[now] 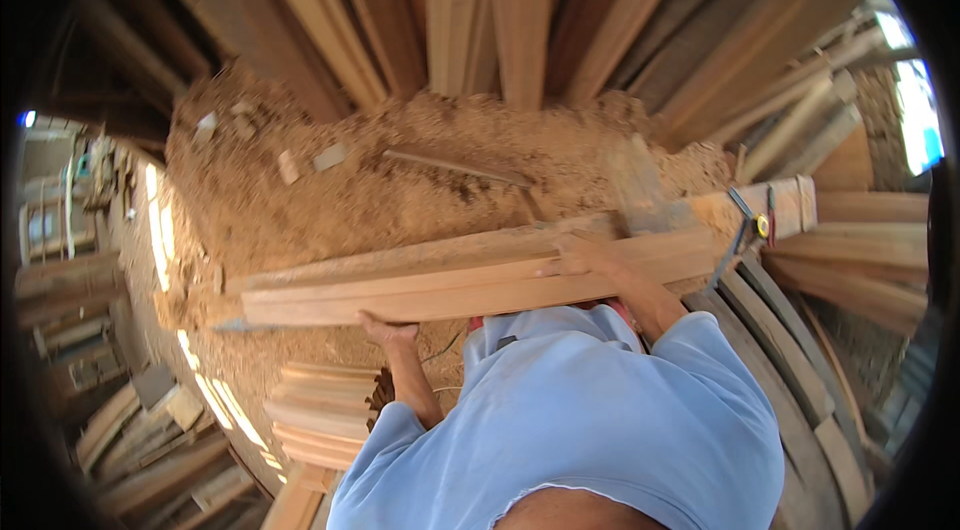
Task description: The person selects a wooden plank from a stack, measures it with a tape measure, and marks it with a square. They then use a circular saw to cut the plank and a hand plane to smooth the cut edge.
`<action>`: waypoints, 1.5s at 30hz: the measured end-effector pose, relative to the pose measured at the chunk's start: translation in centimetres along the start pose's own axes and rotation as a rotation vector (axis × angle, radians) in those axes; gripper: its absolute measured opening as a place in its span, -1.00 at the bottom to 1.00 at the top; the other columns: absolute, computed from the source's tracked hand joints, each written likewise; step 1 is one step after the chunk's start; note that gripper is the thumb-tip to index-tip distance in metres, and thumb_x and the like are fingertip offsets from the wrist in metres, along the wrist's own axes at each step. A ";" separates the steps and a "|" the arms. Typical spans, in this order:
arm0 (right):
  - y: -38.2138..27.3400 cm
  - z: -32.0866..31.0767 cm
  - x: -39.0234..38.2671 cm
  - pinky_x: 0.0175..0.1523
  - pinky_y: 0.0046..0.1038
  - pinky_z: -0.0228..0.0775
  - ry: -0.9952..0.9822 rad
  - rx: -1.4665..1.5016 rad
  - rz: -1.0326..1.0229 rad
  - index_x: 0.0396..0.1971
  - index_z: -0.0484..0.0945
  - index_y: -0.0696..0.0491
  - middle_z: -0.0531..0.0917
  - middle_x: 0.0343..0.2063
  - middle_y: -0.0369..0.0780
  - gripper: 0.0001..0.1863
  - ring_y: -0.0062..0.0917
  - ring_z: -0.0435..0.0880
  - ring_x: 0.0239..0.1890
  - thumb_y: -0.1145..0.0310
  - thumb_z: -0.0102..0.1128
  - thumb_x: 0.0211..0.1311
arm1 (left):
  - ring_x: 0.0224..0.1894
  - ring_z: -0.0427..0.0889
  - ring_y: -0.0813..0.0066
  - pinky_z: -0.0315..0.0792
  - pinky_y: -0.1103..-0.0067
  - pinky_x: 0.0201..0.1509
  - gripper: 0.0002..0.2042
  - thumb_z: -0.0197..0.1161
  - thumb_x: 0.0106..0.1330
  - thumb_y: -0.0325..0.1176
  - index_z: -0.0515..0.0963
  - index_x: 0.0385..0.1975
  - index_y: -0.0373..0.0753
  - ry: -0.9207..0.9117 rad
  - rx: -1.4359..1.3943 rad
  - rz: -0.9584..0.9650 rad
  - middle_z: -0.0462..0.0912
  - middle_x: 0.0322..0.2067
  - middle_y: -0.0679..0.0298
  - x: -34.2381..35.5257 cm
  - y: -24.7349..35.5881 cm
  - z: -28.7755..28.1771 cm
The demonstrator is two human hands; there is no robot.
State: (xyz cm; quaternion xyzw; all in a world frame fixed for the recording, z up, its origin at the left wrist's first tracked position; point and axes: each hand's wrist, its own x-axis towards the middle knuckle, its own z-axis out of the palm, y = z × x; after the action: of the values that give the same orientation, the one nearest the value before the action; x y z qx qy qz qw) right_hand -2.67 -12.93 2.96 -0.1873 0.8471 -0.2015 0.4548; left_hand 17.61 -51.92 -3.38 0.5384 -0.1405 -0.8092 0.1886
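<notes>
A long, pale reddish wooden plank (460, 285) lies across in front of me at waist height, held close to my body. My left hand (395, 333) is closed on its lower edge, left of my blue shirt. My right hand (575, 255) grips it toward the right, with fingers over the upper edge. Behind it lies another dusty board (380, 258). A beam end (797, 205) at the right carries a blue tool (741, 205) and a small round yellow item (762, 226), too small to make out.
Upright timbers (515, 10) line the far side above a sawdust-covered floor (300, 190) with scrap wood and a thin offcut (450, 165). Stacked pieces (320, 410) sit at lower left. Curved dark boards (800, 370) lie close on my right; more timber piles (160, 480) fill the far left.
</notes>
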 end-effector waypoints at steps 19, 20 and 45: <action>-4.1 -7.4 -14.8 0.14 -0.14 0.38 0.493 -0.162 0.024 -0.22 0.63 0.12 0.69 -0.17 -0.09 -0.26 -0.18 0.60 0.05 -0.31 0.44 -0.11 | 0.30 0.48 0.00 0.37 -0.15 0.32 -0.07 0.12 0.05 0.60 0.47 0.28 0.00 -0.363 -0.283 0.156 0.54 0.25 0.19 0.0 -4.1 6.8; -3.6 -7.1 -15.3 0.15 -0.13 0.38 0.542 -0.156 0.008 -0.22 0.63 0.12 0.68 -0.17 -0.09 -0.26 -0.17 0.60 0.05 -0.30 0.45 -0.12 | 0.27 0.51 0.01 0.39 -0.15 0.30 -0.10 0.16 0.06 0.58 0.50 0.25 0.00 -0.396 -0.285 0.142 0.56 0.23 0.20 -0.2 -4.0 7.4; 6.3 17.6 -28.5 0.07 -0.07 0.46 0.955 0.547 0.390 -0.22 0.61 0.11 0.67 -0.20 -0.01 -0.30 -0.04 0.64 -0.05 -0.26 0.47 -0.09 | 0.29 0.48 0.17 0.45 0.12 0.34 -0.23 0.05 0.34 0.42 0.36 0.39 0.00 -1.130 0.370 -0.036 0.45 0.31 0.28 -17.3 -16.5 22.6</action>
State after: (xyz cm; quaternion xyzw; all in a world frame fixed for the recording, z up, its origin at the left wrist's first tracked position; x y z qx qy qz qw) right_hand 26.07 3.67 10.59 0.2080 0.8943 -0.3873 0.0830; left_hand 0.24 -28.83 12.27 0.0504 -0.3487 -0.9355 -0.0261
